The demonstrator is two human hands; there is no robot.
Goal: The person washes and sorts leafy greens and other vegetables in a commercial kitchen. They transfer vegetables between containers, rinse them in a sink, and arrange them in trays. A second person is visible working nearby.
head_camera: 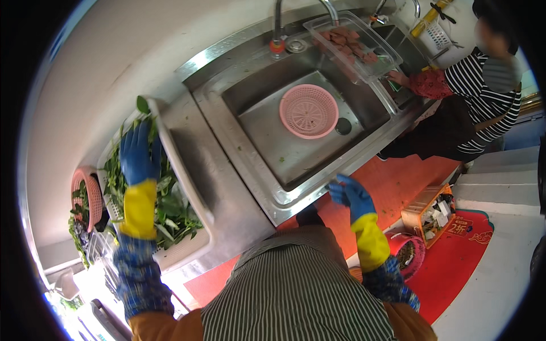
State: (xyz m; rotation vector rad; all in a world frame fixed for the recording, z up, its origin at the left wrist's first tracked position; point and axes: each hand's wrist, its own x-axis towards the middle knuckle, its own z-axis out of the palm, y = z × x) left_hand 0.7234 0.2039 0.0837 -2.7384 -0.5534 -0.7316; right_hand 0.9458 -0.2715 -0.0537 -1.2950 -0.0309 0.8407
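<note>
My left hand (138, 155), in a blue rubber glove with a yellow cuff, lies over leafy greens (172, 204) with its fingers stretched out. The greens fill a white plastic basket (181, 172) on the steel counter left of the sink; whether any leaf is under my fingers' grip is hidden. My right hand (352, 196), gloved the same way, is by the front rim of the stainless steel sink (273, 166). Its fingers are loosely bent, and nothing shows in them. A round pink plastic colander (309, 111) sits in the sink basin with no food in it.
A clear plastic tub (358, 47) of reddish-brown pieces rests across the sink's far right side, beside a co-worker's hand (399, 79). Left stands another pink basket (87, 198) with greens. On the floor are a pink bucket (411, 255) and an orange bin (426, 217) holding scraps.
</note>
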